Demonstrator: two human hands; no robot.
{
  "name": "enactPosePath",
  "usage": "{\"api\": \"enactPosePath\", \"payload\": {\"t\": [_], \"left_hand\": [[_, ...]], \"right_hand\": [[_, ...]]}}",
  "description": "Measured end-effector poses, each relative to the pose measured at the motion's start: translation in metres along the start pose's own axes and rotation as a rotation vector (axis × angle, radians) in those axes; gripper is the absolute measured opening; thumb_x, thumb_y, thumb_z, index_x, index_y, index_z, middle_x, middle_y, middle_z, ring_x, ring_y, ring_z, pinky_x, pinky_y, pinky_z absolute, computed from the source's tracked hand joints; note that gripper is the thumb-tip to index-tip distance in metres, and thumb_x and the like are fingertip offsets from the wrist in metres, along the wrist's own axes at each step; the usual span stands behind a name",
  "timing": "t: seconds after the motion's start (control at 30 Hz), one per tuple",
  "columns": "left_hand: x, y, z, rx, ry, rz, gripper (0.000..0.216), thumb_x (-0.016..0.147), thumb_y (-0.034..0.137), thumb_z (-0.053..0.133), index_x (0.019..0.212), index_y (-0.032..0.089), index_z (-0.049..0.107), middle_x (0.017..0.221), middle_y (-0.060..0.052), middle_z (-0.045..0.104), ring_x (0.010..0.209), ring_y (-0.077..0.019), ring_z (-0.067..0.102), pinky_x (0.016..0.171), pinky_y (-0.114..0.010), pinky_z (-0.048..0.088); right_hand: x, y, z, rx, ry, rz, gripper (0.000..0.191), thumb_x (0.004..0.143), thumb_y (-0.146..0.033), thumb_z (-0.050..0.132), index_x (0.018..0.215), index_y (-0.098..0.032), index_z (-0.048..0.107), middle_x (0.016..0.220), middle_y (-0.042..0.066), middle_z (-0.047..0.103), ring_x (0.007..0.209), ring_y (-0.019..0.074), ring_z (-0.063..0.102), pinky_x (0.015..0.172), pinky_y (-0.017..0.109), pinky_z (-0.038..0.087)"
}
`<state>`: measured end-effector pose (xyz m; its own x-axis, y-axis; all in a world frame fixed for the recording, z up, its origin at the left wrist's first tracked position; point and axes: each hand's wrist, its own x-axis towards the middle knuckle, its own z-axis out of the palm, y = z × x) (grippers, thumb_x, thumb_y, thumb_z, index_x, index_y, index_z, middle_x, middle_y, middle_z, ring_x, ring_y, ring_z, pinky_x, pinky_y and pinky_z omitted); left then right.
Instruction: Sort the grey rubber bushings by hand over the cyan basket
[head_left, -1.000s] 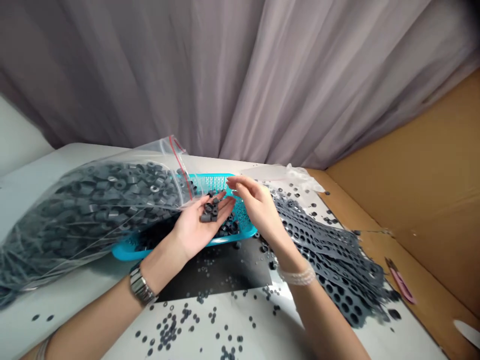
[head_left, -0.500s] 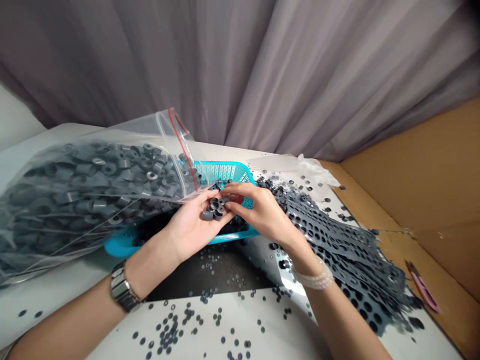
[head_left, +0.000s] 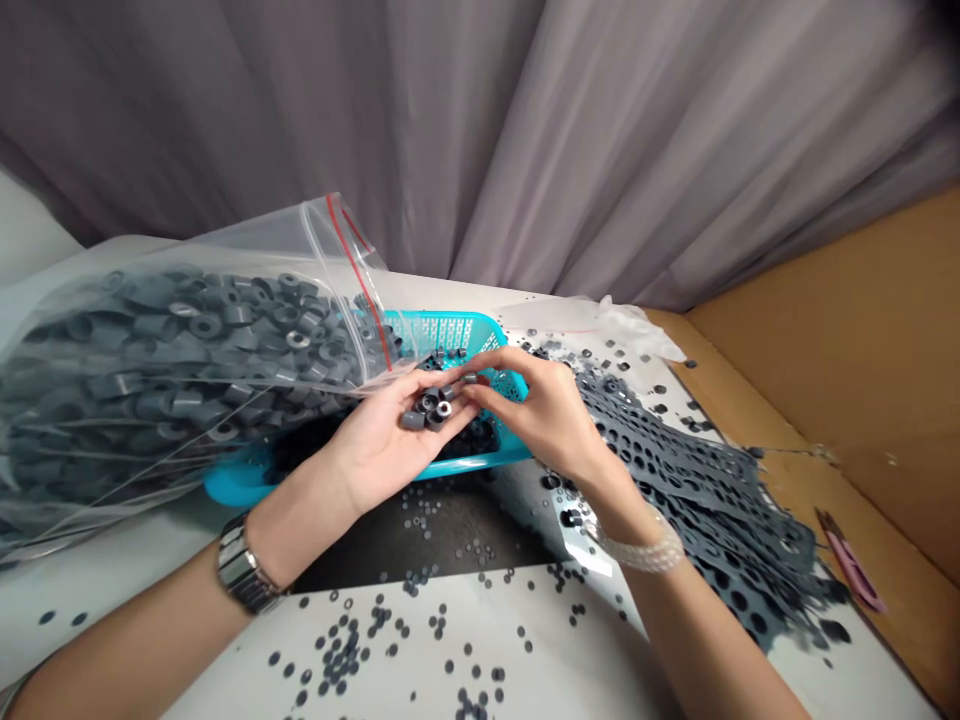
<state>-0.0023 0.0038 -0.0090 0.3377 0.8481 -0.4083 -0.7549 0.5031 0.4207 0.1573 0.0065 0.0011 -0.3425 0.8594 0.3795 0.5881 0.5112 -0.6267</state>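
Note:
My left hand (head_left: 379, 445) lies palm up over the turquoise basket (head_left: 450, 335) and cups several small grey rubber rings (head_left: 429, 408). My right hand (head_left: 547, 410) reaches in from the right, with its thumb and fingertips pinching one ring at the edge of that pile. A large clear zip bag (head_left: 172, 360) full of the same grey rings lies to the left, its red-striped mouth over the basket. More rings sit in the basket under my hands.
Punched grey rubber strips (head_left: 690, 480) are heaped to the right of the basket. Small grey discs (head_left: 352, 640) are scattered over the white table and a dark mat (head_left: 420, 545). A cardboard wall (head_left: 862, 350) and pink snips (head_left: 847, 560) stand at the right; a curtain hangs behind.
My right hand came down from above the basket to the rings in my left palm and pinched one. The view shifted a little downward and to the right.

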Motion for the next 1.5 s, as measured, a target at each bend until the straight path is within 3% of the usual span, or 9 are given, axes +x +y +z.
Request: {"api": "enactPosePath", "payload": {"t": [0.17, 0.57, 0.67, 0.8, 0.93, 1.07, 1.33, 1.43, 1.5], "left_hand": [[-0.002, -0.001, 0.003, 0.018, -0.008, -0.015, 0.017, 0.078, 0.0, 0.052, 0.09, 0.005, 0.062, 0.089, -0.011, 0.065, 0.083, -0.0148, 0.063, 0.089, -0.033, 0.052], [-0.004, -0.002, 0.006, -0.025, 0.003, -0.021, 0.035, 0.079, -0.003, 0.048, 0.108, 0.012, 0.062, 0.102, -0.012, 0.068, 0.093, -0.0183, 0.065, 0.089, -0.035, 0.052], [-0.003, -0.001, 0.005, -0.06, 0.02, -0.021, 0.037, 0.079, -0.002, 0.049, 0.112, 0.01, 0.06, 0.107, -0.014, 0.066, 0.098, -0.0202, 0.064, 0.09, -0.033, 0.052], [-0.001, 0.0, 0.003, -0.096, 0.001, 0.004, 0.038, 0.078, -0.002, 0.051, 0.114, 0.006, 0.057, 0.113, -0.019, 0.063, 0.106, -0.0244, 0.06, 0.09, -0.031, 0.052], [-0.001, 0.0, 0.002, -0.1, 0.045, 0.012, 0.037, 0.078, -0.001, 0.051, 0.114, 0.004, 0.056, 0.115, -0.02, 0.062, 0.107, -0.0266, 0.059, 0.091, -0.034, 0.052], [0.0, 0.0, 0.001, -0.123, 0.068, 0.017, 0.037, 0.078, -0.003, 0.05, 0.113, 0.007, 0.057, 0.116, -0.019, 0.061, 0.106, -0.0268, 0.06, 0.091, -0.036, 0.052], [-0.001, 0.001, 0.002, -0.155, 0.097, -0.001, 0.041, 0.082, 0.001, 0.045, 0.123, 0.007, 0.049, 0.118, -0.022, 0.059, 0.107, -0.0282, 0.059, 0.087, -0.036, 0.053], [-0.002, 0.001, 0.003, -0.161, 0.081, -0.028, 0.042, 0.082, 0.003, 0.045, 0.124, 0.004, 0.046, 0.118, -0.025, 0.058, 0.108, -0.0298, 0.058, 0.089, -0.037, 0.052], [-0.002, 0.001, 0.002, -0.163, 0.057, -0.046, 0.041, 0.082, 0.005, 0.046, 0.123, 0.002, 0.045, 0.117, -0.025, 0.058, 0.11, -0.031, 0.057, 0.09, -0.039, 0.051]], "right_hand": [[-0.001, -0.003, -0.001, -0.134, 0.067, 0.019, 0.017, 0.077, -0.011, 0.057, 0.09, -0.019, 0.063, 0.083, 0.0, 0.065, 0.078, 0.0141, 0.061, 0.074, 0.026, 0.045], [-0.001, 0.0, -0.004, -0.082, 0.0, 0.066, 0.022, 0.076, -0.012, 0.058, 0.093, -0.023, 0.066, 0.083, 0.0, 0.066, 0.08, 0.017, 0.061, 0.076, 0.032, 0.044], [0.0, 0.006, -0.007, 0.156, -0.004, 0.173, 0.016, 0.074, -0.016, 0.062, 0.09, -0.02, 0.066, 0.087, 0.003, 0.068, 0.083, 0.018, 0.062, 0.081, 0.035, 0.046], [0.0, 0.02, -0.013, 0.762, -0.069, 0.388, 0.023, 0.074, -0.022, 0.066, 0.096, -0.019, 0.061, 0.092, 0.005, 0.069, 0.091, 0.0179, 0.064, 0.088, 0.036, 0.047], [0.001, 0.028, -0.019, 1.127, -0.126, 0.489, 0.024, 0.081, -0.02, 0.059, 0.104, -0.02, 0.059, 0.11, 0.007, 0.067, 0.109, 0.0188, 0.058, 0.098, 0.037, 0.043], [0.002, 0.027, -0.019, 1.207, -0.143, 0.524, 0.024, 0.087, -0.023, 0.047, 0.108, -0.018, 0.057, 0.124, 0.009, 0.06, 0.116, 0.0195, 0.054, 0.102, 0.036, 0.041], [0.004, 0.026, -0.021, 1.216, -0.101, 0.553, 0.03, 0.087, -0.032, 0.041, 0.104, -0.014, 0.057, 0.122, 0.012, 0.06, 0.116, 0.023, 0.053, 0.103, 0.042, 0.038], [0.004, 0.028, -0.021, 1.205, -0.024, 0.614, 0.032, 0.086, -0.037, 0.043, 0.098, -0.014, 0.06, 0.114, 0.014, 0.063, 0.105, 0.0229, 0.059, 0.091, 0.039, 0.046], [0.005, 0.029, -0.019, 1.165, 0.061, 0.64, 0.027, 0.085, -0.036, 0.046, 0.087, -0.015, 0.062, 0.102, 0.012, 0.066, 0.087, 0.0188, 0.062, 0.074, 0.031, 0.051]]}}
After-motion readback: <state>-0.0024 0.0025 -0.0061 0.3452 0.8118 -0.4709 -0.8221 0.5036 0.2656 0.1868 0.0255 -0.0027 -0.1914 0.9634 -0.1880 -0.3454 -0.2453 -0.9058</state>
